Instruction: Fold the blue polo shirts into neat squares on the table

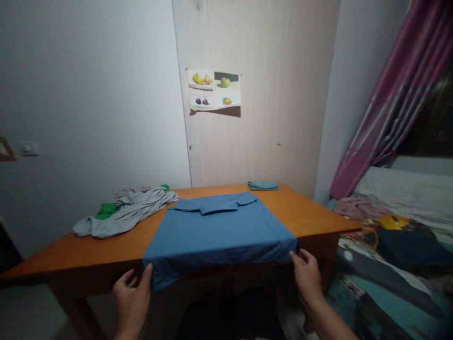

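A blue shirt lies spread over the wooden table, its sleeves folded inward along the far end. The near end hangs over the table's front edge. At the hanging left corner, my left hand pinches the cloth between thumb and fingers. My right hand grips the opposite corner the same way. Between the two hands the hem is stretched out, sagging a little lower toward the left.
A heap of grey clothes with a green piece lies on the table's left. One folded blue-grey garment sits at the back right. Beyond the table's right side, a bed holds more clothes, beside a pink curtain.
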`<act>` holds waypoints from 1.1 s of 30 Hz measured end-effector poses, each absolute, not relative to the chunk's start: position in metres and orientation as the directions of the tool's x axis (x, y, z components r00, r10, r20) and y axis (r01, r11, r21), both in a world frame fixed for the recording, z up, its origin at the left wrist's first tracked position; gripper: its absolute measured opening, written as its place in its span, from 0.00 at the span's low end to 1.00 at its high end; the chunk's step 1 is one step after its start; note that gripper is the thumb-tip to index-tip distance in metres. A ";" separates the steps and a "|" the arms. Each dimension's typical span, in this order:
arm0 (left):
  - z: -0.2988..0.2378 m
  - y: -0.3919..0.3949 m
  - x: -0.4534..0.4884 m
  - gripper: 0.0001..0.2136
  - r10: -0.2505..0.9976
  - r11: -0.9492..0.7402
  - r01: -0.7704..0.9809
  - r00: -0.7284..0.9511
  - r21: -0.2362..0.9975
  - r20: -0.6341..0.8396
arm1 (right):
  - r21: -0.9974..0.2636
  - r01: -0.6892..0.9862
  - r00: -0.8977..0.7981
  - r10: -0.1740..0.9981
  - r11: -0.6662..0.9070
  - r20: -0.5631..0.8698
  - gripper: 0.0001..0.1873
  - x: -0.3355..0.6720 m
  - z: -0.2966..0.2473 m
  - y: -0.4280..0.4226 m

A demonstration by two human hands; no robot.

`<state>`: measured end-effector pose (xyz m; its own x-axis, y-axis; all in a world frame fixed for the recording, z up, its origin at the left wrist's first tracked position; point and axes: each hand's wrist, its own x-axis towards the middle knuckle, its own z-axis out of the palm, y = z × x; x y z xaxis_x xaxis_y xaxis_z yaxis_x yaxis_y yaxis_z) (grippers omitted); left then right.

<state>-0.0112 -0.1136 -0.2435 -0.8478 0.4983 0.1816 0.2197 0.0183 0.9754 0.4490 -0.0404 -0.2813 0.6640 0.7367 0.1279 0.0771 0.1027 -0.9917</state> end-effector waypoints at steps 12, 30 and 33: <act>-0.235 -0.134 -0.002 0.14 0.932 0.099 -0.286 -0.310 0.953 -0.190 | -0.969 -0.237 0.237 0.971 0.061 0.003 0.17 0.470 -0.274 -0.038; -0.114 -0.129 0.003 0.12 0.906 -0.109 -0.603 -0.387 0.790 -0.171 | -0.748 -0.664 0.121 0.989 0.022 -0.078 0.04 0.472 -0.135 -0.010; -0.099 -0.113 0.004 0.12 0.905 -0.178 -0.605 -0.410 0.776 -0.113 | -0.737 -0.675 0.131 0.989 0.043 -0.062 0.06 0.469 -0.125 0.013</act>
